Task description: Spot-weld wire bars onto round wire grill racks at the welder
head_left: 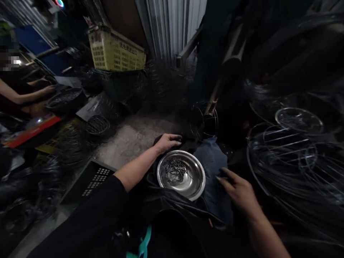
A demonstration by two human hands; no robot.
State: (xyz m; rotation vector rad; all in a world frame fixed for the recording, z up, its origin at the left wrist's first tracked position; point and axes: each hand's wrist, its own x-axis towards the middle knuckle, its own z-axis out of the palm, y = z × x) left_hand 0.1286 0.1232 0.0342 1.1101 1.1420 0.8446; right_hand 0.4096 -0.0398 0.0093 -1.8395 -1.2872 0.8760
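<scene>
A shiny metal bowl [195, 181] rests on my lap, over dark cloth. Inside it, toward the left, lies a tangle of short thin metal wire pieces [174, 171]. My left hand [168, 142] is just beyond the bowl's far rim, its fingers stretched out and dark at the tips, with nothing visible in them. To the right of the bowl, my right hand [239, 190] hovers over my blue-clad leg [215, 159]. Its fingers point left and stand slightly apart, and I see nothing between them.
Round wire racks [285, 157] are piled at the right. A yellow crate [118, 52] stands on a dark bin at the back. A green crate [91, 179] sits on the floor at left. Another person's arm [24, 95] reaches toward a dark basin [66, 98].
</scene>
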